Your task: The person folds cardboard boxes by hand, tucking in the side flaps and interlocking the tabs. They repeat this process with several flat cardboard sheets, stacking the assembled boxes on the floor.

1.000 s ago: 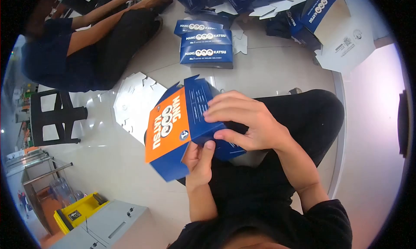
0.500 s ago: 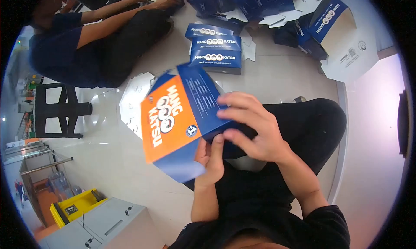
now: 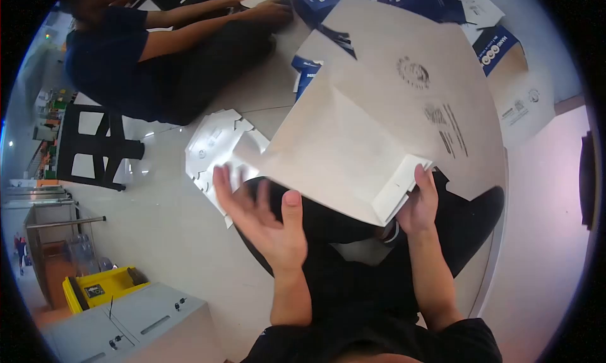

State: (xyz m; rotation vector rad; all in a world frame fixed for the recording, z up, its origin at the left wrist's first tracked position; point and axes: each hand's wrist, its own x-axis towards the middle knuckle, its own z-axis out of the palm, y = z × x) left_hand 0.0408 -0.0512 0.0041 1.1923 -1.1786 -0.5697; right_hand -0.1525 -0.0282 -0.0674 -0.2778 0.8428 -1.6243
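Off-white cardboard lines the inside of a wide, open carton (image 3: 353,136), just beyond and left of the right hand (image 3: 421,208), above the person's black-clothed legs. That hand's grip is clamped on the carton's near right corner, thumb pressed on a narrow, folded white end wall (image 3: 394,189). The left hand (image 3: 271,227), left of the grip and near the carton's closest edge, has its blurred fingers spread apart and holds nothing; whether it touches that edge I cannot tell. By its looks the carton is partly formed: the end wall at the grip stands folded, while a broad off-white panel (image 3: 442,53), beyond the grip, is spread out and not yet folded over. This panel bears a round dark stamp (image 3: 413,72), a squarish print and lines of text, all too small to read. Farther beyond the grip, to its right, a dark blue printed box (image 3: 499,50) shows "MANG" in white capitals beside ring shapes; the rest is blurred. Well left of the grip, flat glossy white cardboard pieces (image 3: 221,139) lie on the pale tiled floor (image 3: 170,205).
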